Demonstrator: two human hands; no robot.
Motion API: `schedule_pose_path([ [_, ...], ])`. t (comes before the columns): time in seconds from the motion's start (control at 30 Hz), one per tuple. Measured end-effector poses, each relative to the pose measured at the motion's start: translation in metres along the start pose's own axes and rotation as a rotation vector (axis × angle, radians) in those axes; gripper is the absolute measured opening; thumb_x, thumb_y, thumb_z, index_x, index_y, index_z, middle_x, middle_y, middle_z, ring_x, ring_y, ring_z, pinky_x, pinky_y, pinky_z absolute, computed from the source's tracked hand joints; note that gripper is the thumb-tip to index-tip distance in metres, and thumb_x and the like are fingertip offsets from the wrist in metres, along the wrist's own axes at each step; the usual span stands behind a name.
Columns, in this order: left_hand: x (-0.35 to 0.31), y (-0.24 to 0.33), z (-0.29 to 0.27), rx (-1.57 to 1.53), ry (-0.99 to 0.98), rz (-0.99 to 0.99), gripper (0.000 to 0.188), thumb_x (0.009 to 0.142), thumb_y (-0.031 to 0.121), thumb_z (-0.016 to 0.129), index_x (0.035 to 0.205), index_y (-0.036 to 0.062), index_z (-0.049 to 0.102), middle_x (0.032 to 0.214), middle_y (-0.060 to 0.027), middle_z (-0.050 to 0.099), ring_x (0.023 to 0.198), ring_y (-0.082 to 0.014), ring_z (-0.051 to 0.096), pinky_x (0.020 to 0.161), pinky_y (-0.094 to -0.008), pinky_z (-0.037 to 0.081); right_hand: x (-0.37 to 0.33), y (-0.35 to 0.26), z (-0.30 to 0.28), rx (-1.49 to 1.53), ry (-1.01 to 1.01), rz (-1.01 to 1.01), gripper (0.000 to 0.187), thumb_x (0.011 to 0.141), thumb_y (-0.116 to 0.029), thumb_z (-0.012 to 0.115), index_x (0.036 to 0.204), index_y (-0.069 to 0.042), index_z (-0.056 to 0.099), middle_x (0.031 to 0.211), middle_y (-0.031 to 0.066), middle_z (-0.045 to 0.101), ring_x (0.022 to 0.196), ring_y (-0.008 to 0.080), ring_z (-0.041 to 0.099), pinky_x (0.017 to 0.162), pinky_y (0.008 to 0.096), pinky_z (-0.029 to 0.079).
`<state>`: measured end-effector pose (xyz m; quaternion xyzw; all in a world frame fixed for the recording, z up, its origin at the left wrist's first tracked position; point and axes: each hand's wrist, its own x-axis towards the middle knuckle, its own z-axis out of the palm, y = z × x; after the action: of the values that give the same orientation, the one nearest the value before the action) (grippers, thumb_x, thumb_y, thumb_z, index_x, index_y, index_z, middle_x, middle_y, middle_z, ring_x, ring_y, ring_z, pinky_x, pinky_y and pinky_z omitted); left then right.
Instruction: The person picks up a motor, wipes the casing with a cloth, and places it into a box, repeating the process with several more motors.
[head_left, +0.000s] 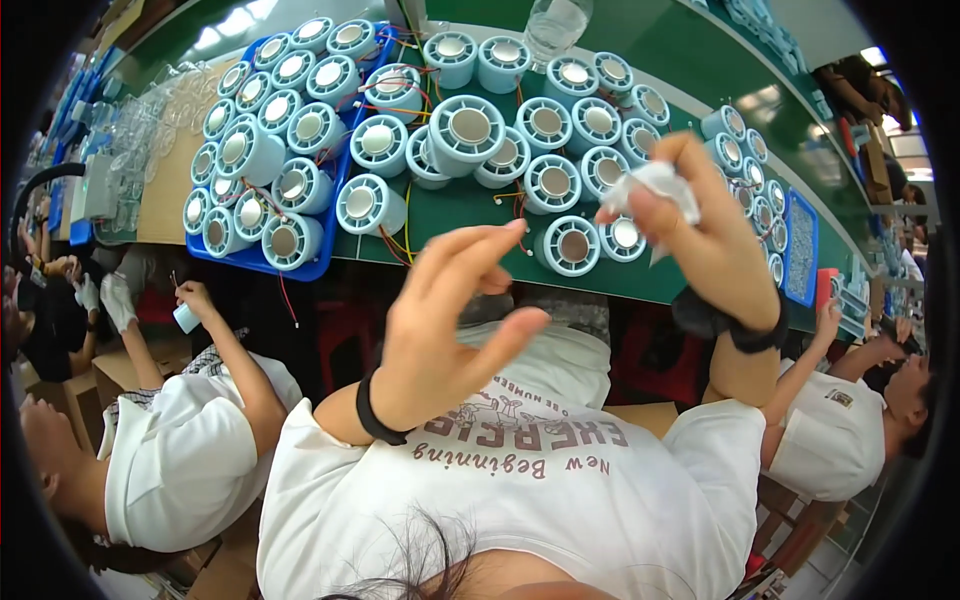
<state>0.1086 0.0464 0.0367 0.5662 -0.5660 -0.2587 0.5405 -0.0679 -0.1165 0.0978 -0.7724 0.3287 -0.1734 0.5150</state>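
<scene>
My left hand (440, 325) is raised in front of the table edge, its fingers stretched out and the thumb apart, with nothing in it. My right hand (715, 240) pinches a crumpled white cloth (672, 184); whether it is fabric or paper I cannot tell. Behind that hand stand several light-blue round housings with slotted rims and silver discs on top, one of them partly hidden (622, 236). The nearest one (572, 246) has a duller disc. Another housing (467, 128) sits higher than its neighbours, apparently resting on them. Thin red, yellow and black wires trail between them.
A blue tray (325, 262) packed with similar housings stands at the left on the green table (460, 272). A clear plastic container (556, 28) is at the back. Another blue tray (801, 250) lies at the right. Co-workers sit on both sides, one holding a light-blue part (186, 318).
</scene>
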Motion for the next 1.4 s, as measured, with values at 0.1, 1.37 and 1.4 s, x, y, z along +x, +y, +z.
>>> schedule_pose_path([
  [0.1, 0.009, -0.013, 0.018, -0.238, -0.121, -0.048, 0.064, 0.078, 0.008, 0.075, 0.136, 0.0033, 0.048, 0.120, -0.0139, 0.054, 0.091, -0.0194, 0.060, 0.083, -0.0307, 0.050, -0.017, 0.005, 0.017, -0.109, -0.261, -0.079, 0.018, 0.098, -0.019, 0.051, 0.105, -0.003, 0.055, 0.088, 0.0030, 0.063, 0.071, 0.0062, 0.055, 0.062, 0.0207, 0.044],
  [1.37, 0.027, -0.035, 0.030, -0.588, -0.141, -0.097, 0.026, 0.083, 0.005, 0.071, 0.105, -0.0019, 0.061, 0.108, -0.0105, 0.064, 0.096, -0.0160, 0.062, 0.084, -0.0294, 0.049, -0.028, 0.030, 0.037, 0.353, 0.088, -0.096, 0.053, 0.103, -0.039, 0.031, 0.127, 0.005, 0.049, 0.123, 0.0186, 0.060, 0.116, 0.0267, 0.057, 0.098, 0.0341, 0.043],
  [1.4, 0.026, -0.029, 0.032, -0.584, -0.133, -0.104, 0.026, 0.083, 0.005, 0.071, 0.105, -0.0019, 0.061, 0.108, -0.0105, 0.064, 0.096, -0.0160, 0.062, 0.084, -0.0294, 0.049, -0.028, 0.033, 0.037, 0.369, 0.075, -0.069, 0.048, 0.103, -0.035, 0.034, 0.122, 0.004, 0.055, 0.123, 0.0183, 0.061, 0.115, 0.0278, 0.058, 0.096, 0.0345, 0.044],
])
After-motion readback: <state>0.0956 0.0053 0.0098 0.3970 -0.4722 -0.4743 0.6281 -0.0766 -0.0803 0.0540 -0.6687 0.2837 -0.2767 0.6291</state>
